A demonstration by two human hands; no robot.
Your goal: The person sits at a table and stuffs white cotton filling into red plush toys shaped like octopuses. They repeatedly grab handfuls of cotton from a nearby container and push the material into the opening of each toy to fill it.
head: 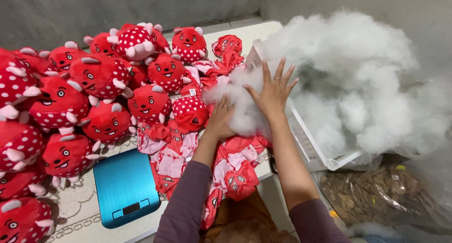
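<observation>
Head view looked straight down at both hands buried in the white stuffing fluff (348,83), which was heaped out of a white plastic basket (310,149) at the table's right edge, close enough to grab from. The right hand (273,95) lay flat on the pile, fingers spread wide, gripping nothing, more like pressing it back. The left hand (221,118) was curled around a tuft (240,113). Unstuffed red skins (176,160) lay just below, finished red spotted plushies (101,78) stacked off left, and a blue scale (125,186) sat near the front edge.
</observation>
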